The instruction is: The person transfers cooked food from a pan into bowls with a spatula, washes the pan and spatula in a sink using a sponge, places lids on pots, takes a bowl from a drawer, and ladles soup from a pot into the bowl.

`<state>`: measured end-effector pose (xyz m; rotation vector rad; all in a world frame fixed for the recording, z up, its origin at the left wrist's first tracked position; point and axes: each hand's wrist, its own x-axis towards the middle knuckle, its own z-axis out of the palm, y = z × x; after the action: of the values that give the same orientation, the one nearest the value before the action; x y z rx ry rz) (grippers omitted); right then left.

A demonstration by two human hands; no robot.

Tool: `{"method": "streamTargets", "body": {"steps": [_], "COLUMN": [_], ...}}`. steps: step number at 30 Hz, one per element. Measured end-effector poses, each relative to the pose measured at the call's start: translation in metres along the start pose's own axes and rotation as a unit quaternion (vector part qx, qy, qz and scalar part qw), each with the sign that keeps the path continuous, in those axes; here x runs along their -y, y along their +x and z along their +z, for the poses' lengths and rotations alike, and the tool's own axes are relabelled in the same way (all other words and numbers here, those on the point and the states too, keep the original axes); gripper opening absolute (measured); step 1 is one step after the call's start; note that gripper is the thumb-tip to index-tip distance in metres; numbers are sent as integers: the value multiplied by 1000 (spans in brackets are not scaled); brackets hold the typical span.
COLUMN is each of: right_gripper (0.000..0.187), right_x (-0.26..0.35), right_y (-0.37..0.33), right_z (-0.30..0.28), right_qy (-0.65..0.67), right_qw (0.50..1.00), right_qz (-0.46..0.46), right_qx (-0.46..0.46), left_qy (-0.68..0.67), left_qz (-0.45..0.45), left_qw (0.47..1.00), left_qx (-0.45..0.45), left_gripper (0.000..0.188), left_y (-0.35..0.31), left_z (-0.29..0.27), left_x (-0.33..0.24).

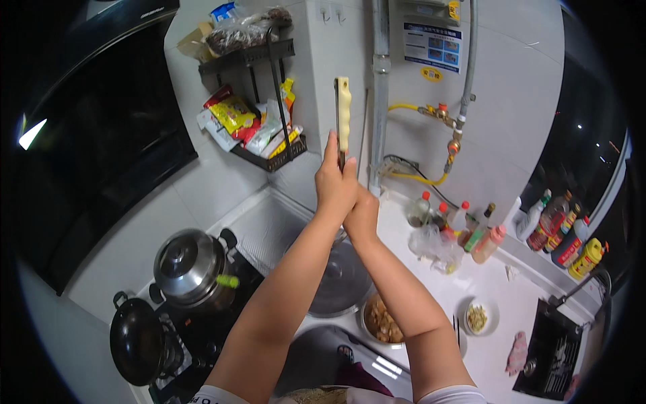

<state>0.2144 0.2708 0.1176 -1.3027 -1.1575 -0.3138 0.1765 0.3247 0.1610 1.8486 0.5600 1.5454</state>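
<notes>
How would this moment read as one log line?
left hand: holds cream-handled tool | right hand: against left, grip hidden | steel pot: on stove

- bright enough in here, pale wall (518,74) softly lit
- glare on the glossy dark panel (108,135)
- steel lid (202,259) gleaming
- view's edges bowed, fading black

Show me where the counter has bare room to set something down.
On the white counter, between the white bowl and black sink, beyond the pink item; also between that bowl and the clear plastic bag. Crowded: the back edge, with bottles, and the hob, with a wok and lidded pot.
</notes>
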Motion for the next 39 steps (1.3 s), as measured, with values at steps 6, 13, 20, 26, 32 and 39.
{"method": "streamTargets", "body": {"steps": [6, 13, 20, 26, 32, 39], "right_gripper": [19, 18, 18, 19, 22, 26], "right_x": [-43, -56, -61, -57, -70, -88], "right_y": [164, 255, 259, 258, 268, 279], "right_z": [43, 78, 85, 80, 76, 68], "right_qy": [-17, -38, -71, -65, -66, -53], "right_qw": [997, 998, 997, 997, 994, 994], "right_qz": [-32, 40, 31, 32, 73, 100], "right_qx": [-67, 2, 17, -30, -58, -2], "left_qy": [130, 37, 18, -28, -39, -16], "left_qz": [34, -60, -47, -53, -73, -106], "left_qw": [990, 997, 999, 997, 990, 985], "left_qx": [52, 36, 16, 44, 116, 138], "left_gripper": [54, 51, 51, 50, 51, 51], "left_y": [149, 230, 237, 243, 249, 259], "left_z": [46, 58, 59, 65, 81, 92], "left_x": [6, 3, 16, 25, 17, 25]}}
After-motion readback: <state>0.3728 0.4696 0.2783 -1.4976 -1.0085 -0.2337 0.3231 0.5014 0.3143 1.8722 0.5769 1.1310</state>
